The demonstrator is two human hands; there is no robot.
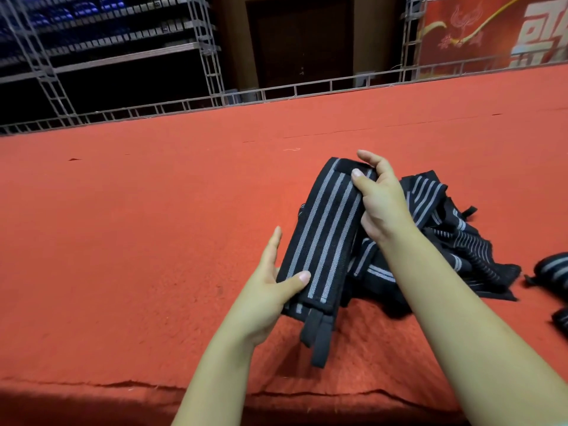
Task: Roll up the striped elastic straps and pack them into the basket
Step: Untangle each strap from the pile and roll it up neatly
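A black elastic strap with grey stripes (322,229) is stretched between both hands above the red surface. My left hand (270,290) holds its near end, thumb across the stripes and fingers behind. My right hand (378,198) pinches the far end at its black fastening patch. Two black loops hang from the near end. A loose pile of more striped straps (455,241) lies just right of the held one. No basket is in view.
Two rolled straps (553,272) lie at the right edge of the red carpeted platform (153,210). The platform's front edge runs along the bottom. Metal truss railing (276,93) borders the far side, with dark space beyond.
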